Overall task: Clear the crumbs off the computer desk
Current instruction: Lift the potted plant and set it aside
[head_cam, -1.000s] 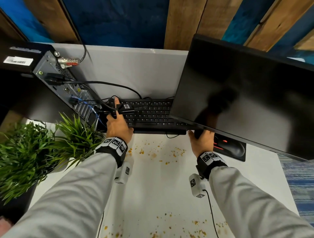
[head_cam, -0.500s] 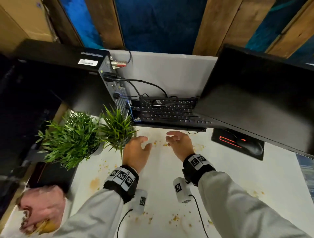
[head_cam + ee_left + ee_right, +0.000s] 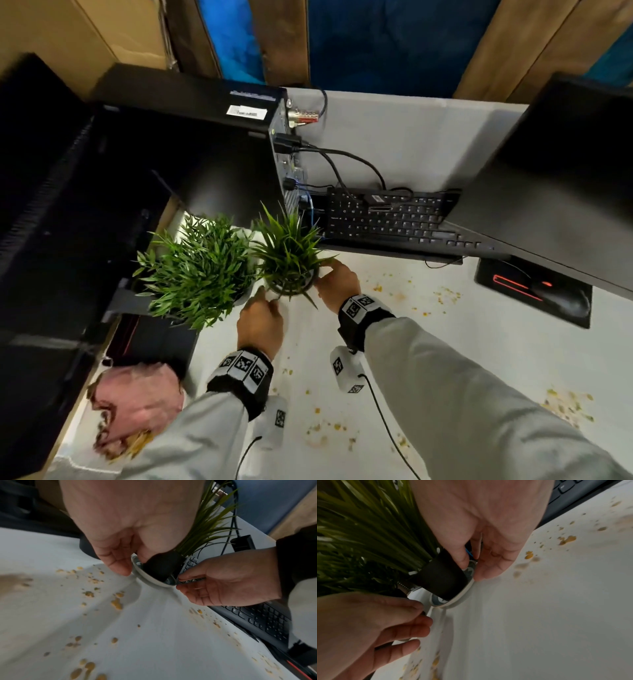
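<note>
Orange-brown crumbs (image 3: 445, 294) (image 3: 116, 604) (image 3: 566, 540) lie scattered over the white desk (image 3: 479, 359). A small grass plant (image 3: 291, 246) stands in a black pot (image 3: 163, 566) (image 3: 441, 578) on a pale saucer (image 3: 149, 581) (image 3: 464, 592). My left hand (image 3: 263, 301) (image 3: 130, 563) pinches the saucer's left rim, thumb inside by the pot. On the opposite rim my right hand (image 3: 329, 274) (image 3: 471, 568) pinches the same way. Whether the saucer is off the desk I cannot tell.
A bushier plant (image 3: 202, 270) stands just left of the small one. The keyboard (image 3: 394, 219) sits behind, partly under the monitor (image 3: 565, 192). A mouse (image 3: 561, 301) rests on its pad at right. The computer tower (image 3: 191, 144) is at back left, a crumb-laden pink cloth (image 3: 137, 407) at front left.
Both hands left the keyboard, drew back over the desk and moved left to the small plant, where they now hold its saucer. The head view swung left.
</note>
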